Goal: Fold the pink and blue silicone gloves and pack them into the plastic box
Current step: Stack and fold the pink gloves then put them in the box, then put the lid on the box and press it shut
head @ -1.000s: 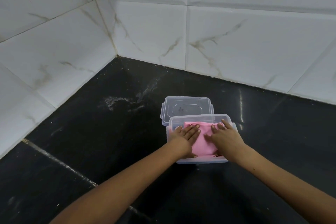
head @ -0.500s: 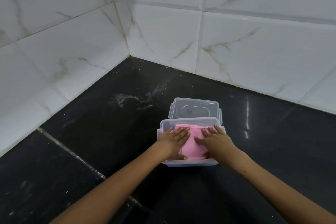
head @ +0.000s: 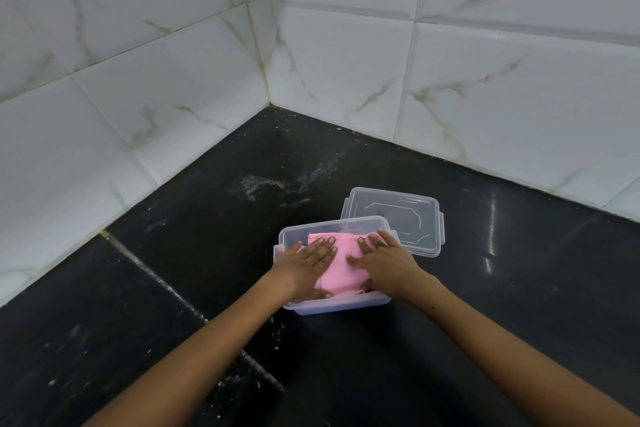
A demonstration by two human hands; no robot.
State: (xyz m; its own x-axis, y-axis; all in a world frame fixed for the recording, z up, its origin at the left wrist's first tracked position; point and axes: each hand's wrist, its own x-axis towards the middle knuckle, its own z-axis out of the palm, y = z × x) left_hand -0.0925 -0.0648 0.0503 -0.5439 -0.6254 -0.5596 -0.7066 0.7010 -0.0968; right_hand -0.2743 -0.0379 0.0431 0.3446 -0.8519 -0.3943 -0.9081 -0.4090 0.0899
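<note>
Pink glove (head: pixel 341 265), one visible, in one plastic box (head: pixel 332 307); left hand (head: pixel 306 262) and right hand (head: pixel 386 262) press it flat-fingered.

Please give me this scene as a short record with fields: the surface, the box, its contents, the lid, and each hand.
surface: black floor in a corner of white marbled tiled walls
box: clear plastic box, open
contents: folded pink glove on top; blue glove not visible
lid: clear lid, lying behind the box, partly hidden by it
left hand: flat on the pink glove, pressing
right hand: flat on the pink glove, pressing

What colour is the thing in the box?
Pink: the folded glove in the plastic box, head view.
</note>
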